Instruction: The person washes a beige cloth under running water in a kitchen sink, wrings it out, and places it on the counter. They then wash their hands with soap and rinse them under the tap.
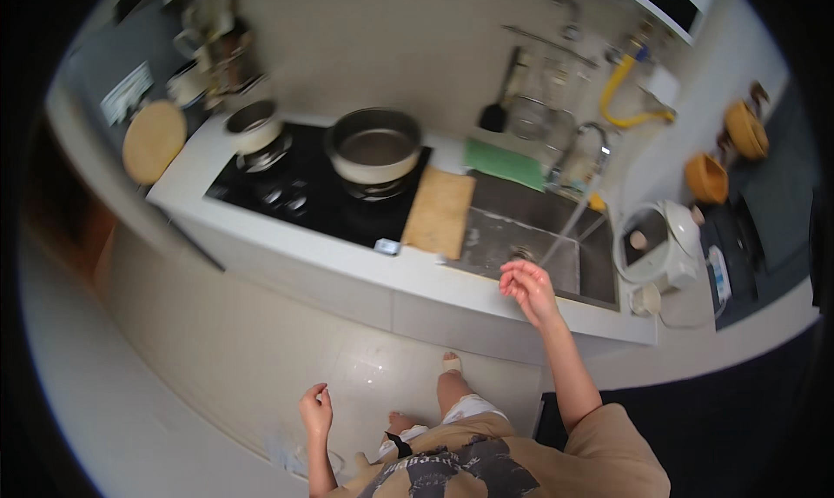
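Note:
My right hand [529, 292] is raised over the front edge of the sink, wet-looking, its fingers loosely curled around nothing. Just beyond it, water runs from the chrome faucet [591, 130] into the steel sink [498, 227], near the drain strainer [523, 254]. My left hand [316, 410] hangs low over the floor, away from the counter, with half-bent fingers and nothing visible in it. A wooden cutting board [440, 212] lies between the sink and the black cooktop [313, 172]. Behind the sink is a green cloth or mat [503, 163].
A large pot [374, 147] and a small pot [253, 128] stand on the burners. Right of the sink are a white appliance with a round lid [674, 244] and a small cup [645, 299]. A black spatula [498, 107] hangs from the wall rail [550, 45].

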Motion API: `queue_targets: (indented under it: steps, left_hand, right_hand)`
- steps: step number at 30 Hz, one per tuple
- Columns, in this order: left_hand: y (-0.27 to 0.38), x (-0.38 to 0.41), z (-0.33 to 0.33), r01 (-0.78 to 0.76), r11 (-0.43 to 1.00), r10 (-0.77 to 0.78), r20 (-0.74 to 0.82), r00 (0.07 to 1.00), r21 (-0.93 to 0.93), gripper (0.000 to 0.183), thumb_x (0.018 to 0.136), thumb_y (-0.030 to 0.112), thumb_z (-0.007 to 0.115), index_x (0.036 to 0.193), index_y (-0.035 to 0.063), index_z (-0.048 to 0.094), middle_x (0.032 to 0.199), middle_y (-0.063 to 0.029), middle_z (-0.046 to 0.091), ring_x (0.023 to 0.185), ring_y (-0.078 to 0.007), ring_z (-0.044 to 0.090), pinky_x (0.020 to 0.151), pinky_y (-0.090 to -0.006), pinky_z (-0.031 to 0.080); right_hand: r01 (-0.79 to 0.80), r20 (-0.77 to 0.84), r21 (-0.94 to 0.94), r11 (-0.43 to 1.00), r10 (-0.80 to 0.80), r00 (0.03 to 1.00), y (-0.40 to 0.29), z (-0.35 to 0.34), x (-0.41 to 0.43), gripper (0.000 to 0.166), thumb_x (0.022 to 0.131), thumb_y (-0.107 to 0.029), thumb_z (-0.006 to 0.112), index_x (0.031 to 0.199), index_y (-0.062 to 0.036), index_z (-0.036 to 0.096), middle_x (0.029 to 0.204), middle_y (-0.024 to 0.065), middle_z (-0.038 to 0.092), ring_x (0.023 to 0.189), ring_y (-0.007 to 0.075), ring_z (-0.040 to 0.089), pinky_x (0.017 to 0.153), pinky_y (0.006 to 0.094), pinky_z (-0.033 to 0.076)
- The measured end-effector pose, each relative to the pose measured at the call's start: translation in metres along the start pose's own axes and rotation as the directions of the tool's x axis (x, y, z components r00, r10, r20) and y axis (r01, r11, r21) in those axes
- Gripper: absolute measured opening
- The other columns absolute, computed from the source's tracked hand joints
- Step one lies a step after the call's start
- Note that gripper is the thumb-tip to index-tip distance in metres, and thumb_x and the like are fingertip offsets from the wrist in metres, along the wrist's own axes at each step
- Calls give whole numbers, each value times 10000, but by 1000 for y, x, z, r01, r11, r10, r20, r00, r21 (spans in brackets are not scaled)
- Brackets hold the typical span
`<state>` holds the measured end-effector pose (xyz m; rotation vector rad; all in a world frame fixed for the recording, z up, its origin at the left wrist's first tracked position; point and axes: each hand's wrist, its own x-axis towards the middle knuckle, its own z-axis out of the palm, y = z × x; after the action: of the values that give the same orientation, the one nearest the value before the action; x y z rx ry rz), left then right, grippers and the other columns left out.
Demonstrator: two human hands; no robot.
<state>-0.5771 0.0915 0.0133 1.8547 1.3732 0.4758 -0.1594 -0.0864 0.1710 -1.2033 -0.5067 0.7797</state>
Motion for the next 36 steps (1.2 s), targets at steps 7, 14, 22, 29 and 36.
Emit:
queue_targets:
  steps: [7, 14, 22, 29, 36]
  left_hand:
    - [210, 47, 118, -147, 943, 223, 237, 946, -297, 152, 814, 29, 529, 905, -29, 636, 822, -139, 652, 517, -156, 558, 516, -275, 451]
    - [382, 43, 294, -522, 789, 614, 442, 654, -323, 151, 842, 40, 512, 913, -3, 639, 785, -106, 649, 555, -133, 558, 529, -266, 461]
    - [464, 107, 508, 427, 815, 185, 875, 447, -391, 224, 859, 156, 466, 780, -8, 596, 616, -80, 573, 471, -155, 540, 387, -280, 418]
    - [459, 69, 629, 693, 692, -92, 927, 363, -202, 211, 847, 157, 438, 683, 61, 528, 547, -39, 498, 387, -162, 423, 346, -292, 345]
    - [485, 25, 593, 735, 672, -390, 886, 251, 88, 240, 816, 213, 453, 952, 79, 599, 939, -18, 623, 973, -167, 520, 995, -407, 272]
  right_hand:
    - [-32, -436, 121, 992, 82, 896, -9, -242, 42, 194, 866, -100, 438, 945, 39, 549, 718, 106, 578, 619, 159, 556, 567, 257, 461]
    - [-434, -169, 557, 708, 608, 776, 78, -326, 162, 130, 817, -155, 501, 815, -35, 551, 599, 27, 495, 467, 123, 399, 425, 233, 351]
    - [-240, -60, 816, 525, 490, 870, 130, -309, 165, 362, 869, -329, 422, 515, -250, 415, 427, -75, 389, 360, 94, 358, 329, 210, 305]
    - [-272, -246, 723, 635, 604, 758, 154, -417, 134, 332, 883, -436, 366, 747, -217, 576, 617, -24, 584, 599, 189, 579, 655, 408, 483]
    - [-287, -524, -727, 624, -234, 819, -15, -427, 146, 149, 749, -150, 559, 786, -40, 653, 707, 153, 628, 636, 275, 626, 577, 354, 471]
